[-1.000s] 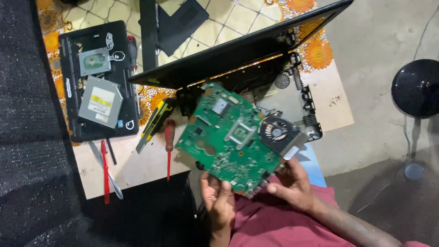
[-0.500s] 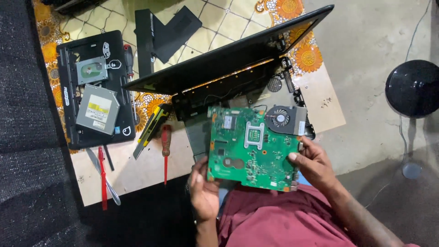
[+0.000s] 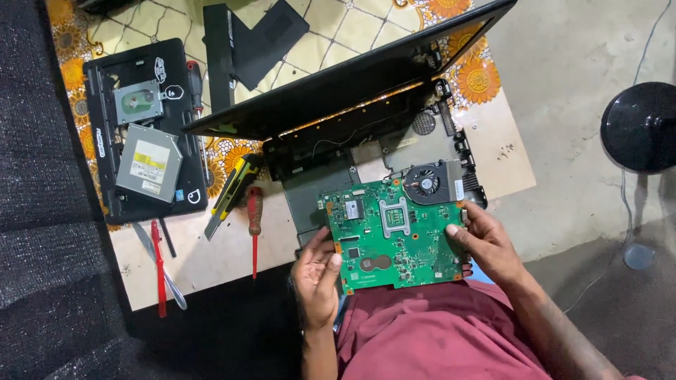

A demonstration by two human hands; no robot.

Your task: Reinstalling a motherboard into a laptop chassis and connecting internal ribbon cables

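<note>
Head view, edges/room: table edge (image 3: 211,271) runs just above my lap; the green circuit board (image 3: 394,236) hangs half over it, near-flat, fan (image 3: 426,184) at its top right corner. Bare floor to my right, dark rug to my left.
Head view, L grip: my left hand (image 3: 317,278) is closed on the board's lower left edge, thumb on top, fingers under.
Head view, R grip: my right hand (image 3: 486,243) clamps the board's right edge, thumb on top face, rest underneath.
Head view, around: open laptop shell (image 3: 352,91) just above the board, lid tilted over it. Red screwdriver (image 3: 254,222) & yellow utility knife (image 3: 229,193) lie left of the board, apart from it. Black base cover (image 3: 105,183) w/ silver optical drive (image 3: 149,163) far left. Red-handled tool (image 3: 158,267) near table's front edge. Black round stool (image 3: 641,127) well off to the right.
</note>
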